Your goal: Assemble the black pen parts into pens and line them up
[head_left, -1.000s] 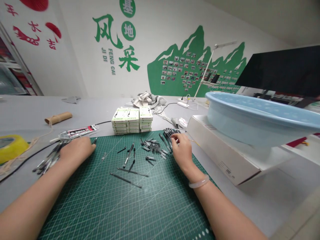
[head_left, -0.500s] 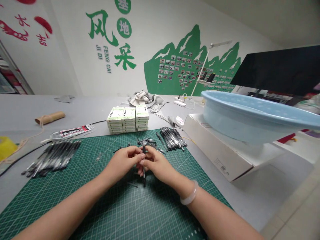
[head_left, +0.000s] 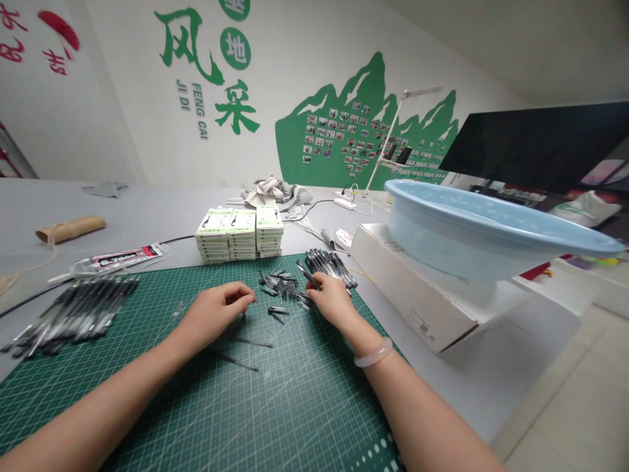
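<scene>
My left hand (head_left: 216, 309) rests on the green cutting mat (head_left: 295, 406) with its fingertips pinched together; what they hold, if anything, is too small to see. My right hand (head_left: 333, 299) is curled round a black pen (head_left: 305, 274) that sticks out toward the far left. It sits next to a heap of small black pen parts (head_left: 280, 288) and touches a row of black pens (head_left: 328, 263). Two thin refills (head_left: 246, 341) lie on the mat near my left wrist.
A larger pile of black pens (head_left: 73, 314) lies at the mat's left edge, with a glue tube (head_left: 118, 257) behind it. Stacked white-green boxes (head_left: 240, 233) stand beyond the mat. A pale blue basin (head_left: 481, 229) sits on a white carton (head_left: 417, 288) at right.
My hands, together over the middle of the mat on an upright pen, have parted. The right hand went right to the pen row with a pen. The left dropped to the mat.
</scene>
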Action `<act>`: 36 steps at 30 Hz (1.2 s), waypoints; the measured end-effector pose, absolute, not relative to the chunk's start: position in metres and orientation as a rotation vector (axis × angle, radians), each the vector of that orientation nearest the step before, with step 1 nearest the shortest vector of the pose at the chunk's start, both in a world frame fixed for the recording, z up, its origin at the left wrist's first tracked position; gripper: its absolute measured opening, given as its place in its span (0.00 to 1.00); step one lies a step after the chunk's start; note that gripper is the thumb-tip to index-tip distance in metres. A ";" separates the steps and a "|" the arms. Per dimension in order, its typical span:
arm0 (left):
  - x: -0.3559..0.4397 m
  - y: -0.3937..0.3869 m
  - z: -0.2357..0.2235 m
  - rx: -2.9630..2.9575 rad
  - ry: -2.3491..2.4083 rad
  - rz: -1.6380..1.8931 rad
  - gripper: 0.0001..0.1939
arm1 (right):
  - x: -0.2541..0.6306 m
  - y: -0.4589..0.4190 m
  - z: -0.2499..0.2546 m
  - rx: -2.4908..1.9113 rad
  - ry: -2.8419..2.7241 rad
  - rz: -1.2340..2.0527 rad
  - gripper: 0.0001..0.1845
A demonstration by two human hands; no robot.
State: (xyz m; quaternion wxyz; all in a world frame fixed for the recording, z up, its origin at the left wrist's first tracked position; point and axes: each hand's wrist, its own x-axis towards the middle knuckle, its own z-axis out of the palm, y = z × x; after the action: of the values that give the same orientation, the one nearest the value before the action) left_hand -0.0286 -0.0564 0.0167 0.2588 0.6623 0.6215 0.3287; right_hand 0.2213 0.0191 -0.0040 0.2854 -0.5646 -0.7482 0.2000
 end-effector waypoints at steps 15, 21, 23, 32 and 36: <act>-0.029 -0.056 0.015 1.818 1.677 0.846 0.17 | 0.209 0.005 -0.005 -1.703 -2.271 0.228 0.07; -0.029 -0.056 0.014 1.770 1.634 0.911 0.14 | 0.209 0.005 -0.003 -1.674 -2.204 0.267 0.06; -0.028 -0.057 0.013 1.745 1.614 0.935 0.13 | 0.209 0.005 0.000 -1.625 -2.106 0.390 0.04; -0.005 -0.065 0.016 1.537 1.229 1.036 0.14 | 0.176 -0.023 -0.004 -1.074 -1.798 1.223 0.06; -0.008 -0.064 0.017 1.520 1.237 1.062 0.11 | 0.170 -0.030 -0.005 -0.918 -1.713 1.322 0.07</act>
State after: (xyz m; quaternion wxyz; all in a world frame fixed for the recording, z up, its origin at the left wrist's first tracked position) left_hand -0.0085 -0.0642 0.0174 0.4405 0.6123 0.4982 0.4276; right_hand 0.1696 -0.0296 -0.0047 0.3852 -0.3605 -0.6725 0.5190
